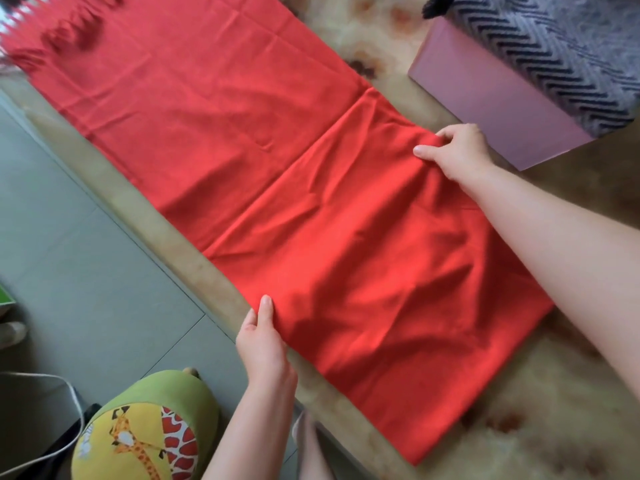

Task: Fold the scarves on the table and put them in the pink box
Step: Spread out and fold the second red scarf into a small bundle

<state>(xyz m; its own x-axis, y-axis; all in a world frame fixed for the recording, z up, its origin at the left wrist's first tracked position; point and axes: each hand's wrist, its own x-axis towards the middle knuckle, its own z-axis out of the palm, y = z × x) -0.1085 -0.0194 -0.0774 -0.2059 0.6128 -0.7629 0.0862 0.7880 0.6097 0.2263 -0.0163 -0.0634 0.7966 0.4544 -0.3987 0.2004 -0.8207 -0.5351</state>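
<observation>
On the table (180, 251), your left grip (263, 344) and right grip (457, 150) pinched the folded red scarf (363, 237), likely aligning its edges

Red scarf (242, 133) — pink box (491, 109)

Red scarf (277, 150) half-folded beside pink box (491, 102)

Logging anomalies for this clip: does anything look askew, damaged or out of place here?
Nothing serious. The red scarf is undamaged; its folded-over layer is rumpled between the left hand and right hand, which pinch its corners, and the fringe at the far end is bunched.
</observation>
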